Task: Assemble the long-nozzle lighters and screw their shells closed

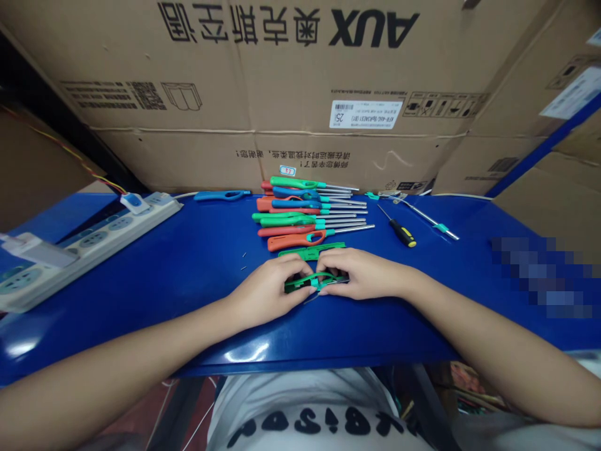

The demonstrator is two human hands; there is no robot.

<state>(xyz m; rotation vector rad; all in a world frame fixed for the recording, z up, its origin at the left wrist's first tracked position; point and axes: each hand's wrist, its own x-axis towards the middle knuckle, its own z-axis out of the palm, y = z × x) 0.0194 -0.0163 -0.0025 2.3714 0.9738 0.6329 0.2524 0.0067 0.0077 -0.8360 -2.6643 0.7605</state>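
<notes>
Close to the table's front edge, both hands grip one opened green lighter body (299, 283) with small teal parts and a dark piece inside. My left hand (277, 285) pinches its left end between thumb and fingers. My right hand (359, 274) is closed on the other end, where a teal part and a thin wire show. Fingers hide much of the body. Just beyond them lies a separate green half shell (312, 252). Past it is a pile of long-nosed lighters in several colours, an orange lighter (295, 241) nearest, metal tubes pointing right.
A screwdriver (402, 232) and a loose metal lighter tube (427, 216) lie at the back right. A blue lighter shell (220, 196) is at the back left, near a white power strip (101, 247). Small pins (243, 255) lie left of the pile. A cardboard wall (211, 150) stands behind.
</notes>
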